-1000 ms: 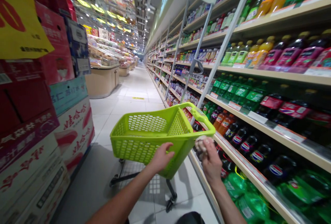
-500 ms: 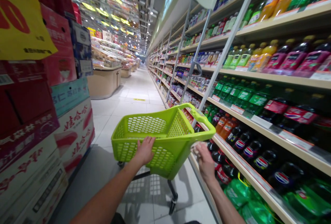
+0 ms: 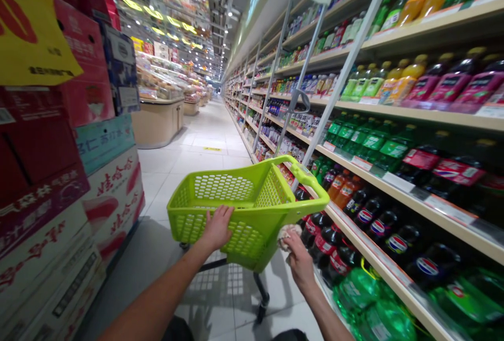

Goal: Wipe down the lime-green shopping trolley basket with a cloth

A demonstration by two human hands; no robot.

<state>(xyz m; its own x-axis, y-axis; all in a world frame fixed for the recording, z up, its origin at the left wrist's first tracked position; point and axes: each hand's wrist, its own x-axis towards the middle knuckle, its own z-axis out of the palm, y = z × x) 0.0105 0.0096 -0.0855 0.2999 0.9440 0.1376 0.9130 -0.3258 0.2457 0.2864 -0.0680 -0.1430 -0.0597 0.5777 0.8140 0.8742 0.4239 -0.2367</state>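
Observation:
A lime-green plastic shopping cart (image 3: 252,194) stands in the aisle in front of me, its basket holding nothing I can see. My left hand (image 3: 217,227) grips the near rim of the basket, fingers curled over the edge. My right hand (image 3: 298,257) is closed on a crumpled whitish cloth (image 3: 284,234) and presses it against the cart's right side, just below the handle (image 3: 311,181).
Shelves of soda and juice bottles (image 3: 394,183) run along the right, close to the cart. Stacked cartons (image 3: 71,183) with a yellow sign (image 3: 31,31) line the left. The tiled aisle (image 3: 205,141) stretches ahead past a display counter (image 3: 157,118).
My left hand went from the basket's side up to its near rim and gripped it. My right hand with the cloth moved left and lower along the cart's side.

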